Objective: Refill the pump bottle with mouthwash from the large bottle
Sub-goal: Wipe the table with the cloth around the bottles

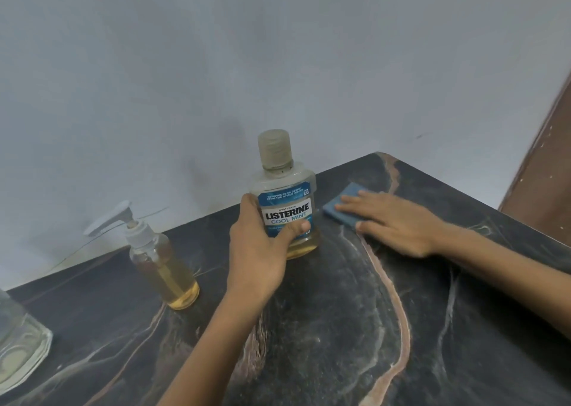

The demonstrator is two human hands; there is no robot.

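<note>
While wrapped by the left hand (258,252), large bottle (285,201) upright on the dark countertop (340,328), cap on. Right hand (398,223) flat, fingers spread, on blue cloth (343,208). Pump bottle (160,260) left, apart.

You are in a home washroom corner: toiletry bottles on a dark marble table (355,297) against a plain wall (216,66).
</note>
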